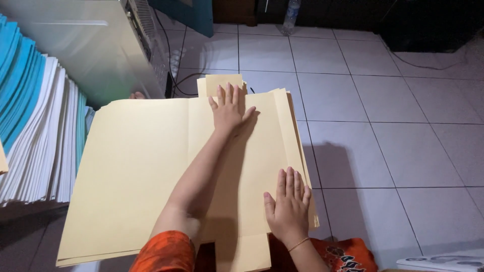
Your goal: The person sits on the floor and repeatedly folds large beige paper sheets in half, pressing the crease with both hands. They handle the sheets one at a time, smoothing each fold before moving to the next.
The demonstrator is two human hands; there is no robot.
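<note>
A stack of large cream-coloured paper folders lies open on the floor in front of me. My left hand is stretched out flat, palm down, pressing on the far part of the folder near its top tab. My right hand lies flat with fingers together on the near right part, close to the folded edge. Neither hand grips anything. A thin bracelet circles my right wrist.
At the left stands a tall stack of white and blue sheets. A grey metal case with cables is behind the folders. White floor tiles stretch to the right. A plastic bottle stands far back. Orange patterned cloth covers my lap.
</note>
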